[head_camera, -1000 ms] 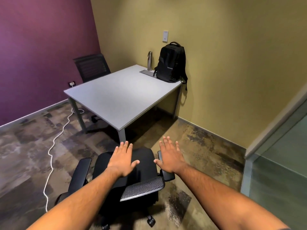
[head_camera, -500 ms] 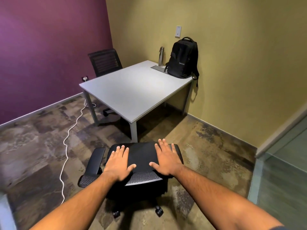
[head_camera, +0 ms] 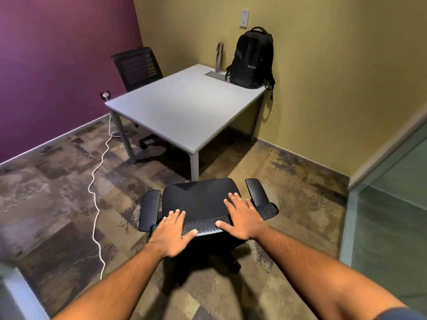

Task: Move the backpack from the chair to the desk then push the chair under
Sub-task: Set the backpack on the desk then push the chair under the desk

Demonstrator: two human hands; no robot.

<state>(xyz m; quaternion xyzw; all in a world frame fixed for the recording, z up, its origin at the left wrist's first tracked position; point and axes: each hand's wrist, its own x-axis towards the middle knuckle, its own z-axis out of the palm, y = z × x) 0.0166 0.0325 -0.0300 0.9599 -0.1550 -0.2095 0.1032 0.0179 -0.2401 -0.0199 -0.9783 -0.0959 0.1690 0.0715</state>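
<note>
My left hand [head_camera: 172, 235] and right hand [head_camera: 241, 219] lie flat, fingers spread, on the mesh top of the black office chair [head_camera: 201, 204]. The black fabric backpack [head_camera: 251, 58] stands at the white rectangular desk's [head_camera: 184, 107] far right corner.

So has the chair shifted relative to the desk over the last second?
Yes. The chair has swung round so its seat faces the desk, near the desk's corner leg.

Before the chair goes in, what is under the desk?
Under the desk, part of the second chair's base and bare floor show. The desktop covers the rest.
</note>
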